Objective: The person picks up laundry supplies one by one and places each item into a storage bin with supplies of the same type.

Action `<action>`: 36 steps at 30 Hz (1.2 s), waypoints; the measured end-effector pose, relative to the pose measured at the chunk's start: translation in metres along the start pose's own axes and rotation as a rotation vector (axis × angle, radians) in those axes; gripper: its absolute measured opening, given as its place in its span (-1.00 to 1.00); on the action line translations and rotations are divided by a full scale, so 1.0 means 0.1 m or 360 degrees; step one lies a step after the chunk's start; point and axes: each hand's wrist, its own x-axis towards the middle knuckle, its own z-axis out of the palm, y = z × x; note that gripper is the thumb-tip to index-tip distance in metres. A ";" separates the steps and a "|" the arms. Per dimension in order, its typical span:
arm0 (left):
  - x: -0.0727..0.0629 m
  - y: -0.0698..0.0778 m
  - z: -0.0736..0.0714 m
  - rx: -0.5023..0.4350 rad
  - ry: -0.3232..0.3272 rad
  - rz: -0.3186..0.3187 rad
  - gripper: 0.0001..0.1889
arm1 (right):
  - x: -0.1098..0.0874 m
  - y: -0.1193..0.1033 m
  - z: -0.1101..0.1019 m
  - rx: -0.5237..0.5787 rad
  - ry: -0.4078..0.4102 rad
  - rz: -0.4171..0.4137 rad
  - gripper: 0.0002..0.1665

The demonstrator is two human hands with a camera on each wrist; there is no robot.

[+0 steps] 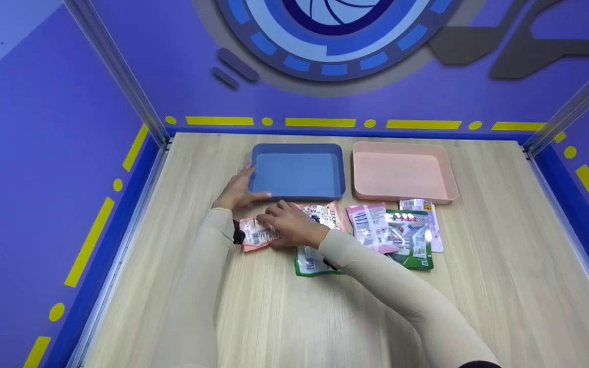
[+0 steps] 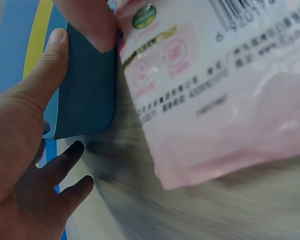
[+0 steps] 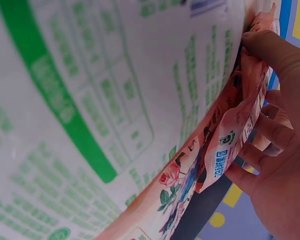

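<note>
In the head view, my left hand [image 1: 235,191] is at the near left corner of the blue tray [image 1: 297,173], with its thumb along the front wall and fingers by the left side. My right hand [image 1: 293,225] grips a small pink-and-white snack packet [image 1: 255,234] in front of that corner. The packet's printed back fills much of the left wrist view, with a barcode at the top. Beneath and behind the right hand lie another pink printed packet [image 1: 327,215] and a green-edged packet [image 1: 311,261], both partly hidden by the hand and forearm.
Right of the blue tray stands a pink tray [image 1: 402,173]. In front of it overlap a pink-and-white packet [image 1: 368,225], a green packet [image 1: 412,237] and a lilac packet [image 1: 435,230]. Blue-purple panels [image 1: 356,107] border the wooden table [image 1: 284,317] at the back and sides.
</note>
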 end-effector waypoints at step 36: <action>0.01 -0.01 0.01 -0.0038 0.0002 0.0038 0.13 | -0.30 0.08 -0.25 0.0029 -0.0065 -0.0099 -0.39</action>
